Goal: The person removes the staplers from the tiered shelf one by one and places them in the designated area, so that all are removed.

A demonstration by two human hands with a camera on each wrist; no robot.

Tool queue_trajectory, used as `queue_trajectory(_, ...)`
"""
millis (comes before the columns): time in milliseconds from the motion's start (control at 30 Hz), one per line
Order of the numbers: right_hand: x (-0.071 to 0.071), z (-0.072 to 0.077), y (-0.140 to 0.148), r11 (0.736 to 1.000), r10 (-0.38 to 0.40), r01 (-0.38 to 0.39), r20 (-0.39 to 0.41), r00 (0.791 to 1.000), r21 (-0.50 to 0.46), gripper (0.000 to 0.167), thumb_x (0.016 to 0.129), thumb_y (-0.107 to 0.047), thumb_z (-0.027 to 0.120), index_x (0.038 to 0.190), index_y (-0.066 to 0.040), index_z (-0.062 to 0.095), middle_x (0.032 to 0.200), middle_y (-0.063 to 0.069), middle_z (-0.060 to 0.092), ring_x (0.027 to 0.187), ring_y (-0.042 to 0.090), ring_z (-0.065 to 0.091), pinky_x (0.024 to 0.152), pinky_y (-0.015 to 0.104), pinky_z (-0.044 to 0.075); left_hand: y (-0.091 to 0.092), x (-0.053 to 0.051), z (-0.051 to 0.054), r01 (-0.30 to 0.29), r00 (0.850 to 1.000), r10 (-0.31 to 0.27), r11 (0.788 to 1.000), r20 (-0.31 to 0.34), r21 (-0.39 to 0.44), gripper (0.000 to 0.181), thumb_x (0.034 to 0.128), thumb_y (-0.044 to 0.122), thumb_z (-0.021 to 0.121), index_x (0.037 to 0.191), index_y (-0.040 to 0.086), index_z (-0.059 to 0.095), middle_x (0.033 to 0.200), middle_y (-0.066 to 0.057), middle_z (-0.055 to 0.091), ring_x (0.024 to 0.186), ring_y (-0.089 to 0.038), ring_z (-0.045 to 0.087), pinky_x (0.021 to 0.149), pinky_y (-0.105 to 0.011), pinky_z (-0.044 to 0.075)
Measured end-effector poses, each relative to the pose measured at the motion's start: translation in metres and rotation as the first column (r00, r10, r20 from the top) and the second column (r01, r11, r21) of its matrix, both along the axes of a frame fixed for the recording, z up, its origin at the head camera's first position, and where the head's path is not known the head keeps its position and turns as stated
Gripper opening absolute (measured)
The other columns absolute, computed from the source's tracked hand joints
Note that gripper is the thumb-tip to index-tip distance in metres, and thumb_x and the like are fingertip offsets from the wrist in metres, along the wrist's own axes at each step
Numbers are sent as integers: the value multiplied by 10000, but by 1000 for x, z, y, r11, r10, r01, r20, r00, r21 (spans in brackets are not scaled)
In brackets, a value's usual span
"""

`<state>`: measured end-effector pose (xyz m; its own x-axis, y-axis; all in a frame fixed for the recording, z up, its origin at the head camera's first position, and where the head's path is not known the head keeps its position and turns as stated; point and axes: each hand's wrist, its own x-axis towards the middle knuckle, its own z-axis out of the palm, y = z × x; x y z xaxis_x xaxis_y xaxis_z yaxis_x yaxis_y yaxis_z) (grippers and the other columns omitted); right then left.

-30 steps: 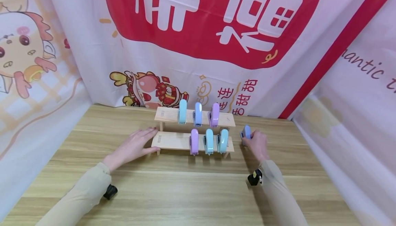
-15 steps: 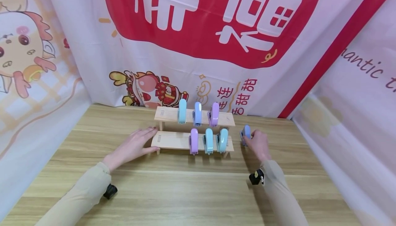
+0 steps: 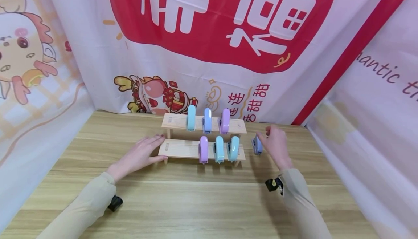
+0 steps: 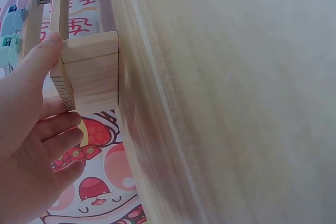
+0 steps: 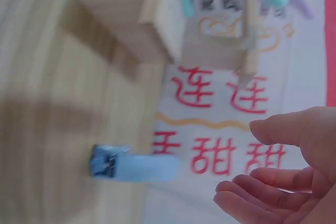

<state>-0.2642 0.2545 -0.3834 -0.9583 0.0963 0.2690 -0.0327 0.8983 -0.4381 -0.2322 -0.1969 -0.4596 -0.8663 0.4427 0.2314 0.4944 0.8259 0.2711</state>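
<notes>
A blue stapler [image 3: 257,145] stands on the table right of a two-tier wooden rack [image 3: 183,149]. My right hand [image 3: 275,145] is just above and beside it, fingers apart and holding nothing; in the right wrist view a gap separates that hand [image 5: 286,169] from the blue stapler [image 5: 136,166]. With thumb and fingers on opposite edges, my left hand [image 3: 141,157] grips the left end of the rack's lower board. On that lower board sit a purple stapler [image 3: 203,149] and two teal staplers [image 3: 219,149]. The upper board carries a teal [image 3: 191,118], a blue [image 3: 207,121] and a purple stapler [image 3: 224,121].
The wooden table [image 3: 183,206] runs back to a printed cloth [image 3: 202,75] hanging directly behind the rack. Cloth also covers both sides. A black camera mount [image 3: 273,184] sits at the right wrist, another [image 3: 115,203] at the left.
My right hand has let go of the blue stapler and risen slightly away to the right. The stapler stays standing on the table. My left hand keeps its place on the rack.
</notes>
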Motion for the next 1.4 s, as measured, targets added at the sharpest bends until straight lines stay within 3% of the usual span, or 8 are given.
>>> queue_trajectory(267,11,30,-26,998,54,-53,17,998,-18,378,936,-261,674,1165,29,594,1095,218,679,978,330,664,792,426,614,0,1,1,-4,1000,4,1000,4,-3,797,880,460,718,1462,-14,449,1506,-224,466,1391,-400,463,1175,-622,329)
queue_trajectory(433,16,39,-42,994,107,-107,-25,994,1,382,919,-258,702,1147,35,611,1078,213,694,975,335,674,809,434,615,1,2,2,-6,1000,6,1000,17,4,792,884,459,714,1462,-12,449,1506,-226,467,1393,-402,461,1176,-625,326)
queue_trajectory(633,20,44,-60,986,168,-167,-71,983,22,332,902,-282,734,1053,-6,629,1007,167,702,927,304,682,792,411,621,0,2,0,-11,1000,11,1000,28,6,790,889,468,706,1469,-1,446,1512,-216,464,1398,-396,457,1176,-626,326)
queue_trajectory(1033,17,45,-88,963,271,-269,-82,959,27,402,889,-286,747,1098,40,637,1026,205,721,938,330,706,797,414,619,0,1,1,-10,1000,10,1000,27,4,790,885,461,714,1469,1,447,1510,-212,471,1399,-383,463,1174,-619,337)
queue_trajectory(1400,5,39,-104,968,246,-246,8,969,-49,438,881,-341,755,1154,-18,641,1086,145,722,967,279,705,815,388,621,0,1,1,-9,1000,9,1000,17,7,783,885,456,715,1463,-4,455,1503,-215,477,1392,-385,470,1175,-616,336)
